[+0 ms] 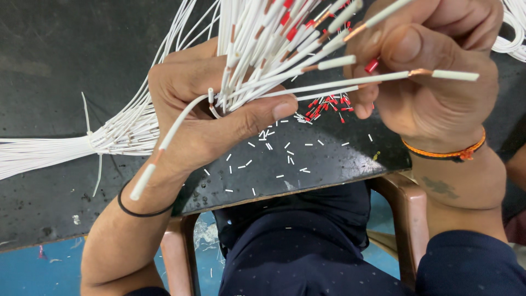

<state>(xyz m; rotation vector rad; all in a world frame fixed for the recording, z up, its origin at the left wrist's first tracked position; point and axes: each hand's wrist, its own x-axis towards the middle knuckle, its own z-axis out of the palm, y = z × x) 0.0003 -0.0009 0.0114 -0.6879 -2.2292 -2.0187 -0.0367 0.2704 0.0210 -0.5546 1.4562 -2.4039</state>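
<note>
My left hand (205, 112) grips a fanned bundle of thin white wires (257, 49); many have bared copper ends, some carry red ferrules. One loose wire (164, 145) hangs down over my left wrist. My right hand (438, 71) pinches a single white wire (339, 83) with a bared copper section and holds a small red ferrule (372, 66) between its fingers. Both hands hover over a black tabletop (49, 66).
A pile of red ferrules (327, 106) lies on the table under my hands, with several white insulation offcuts (268, 147) scattered toward the table edge. The wires are tied with a cable tie (90, 134) at left. A brown chair arm (405, 208) and blue floor (33, 271) sit below.
</note>
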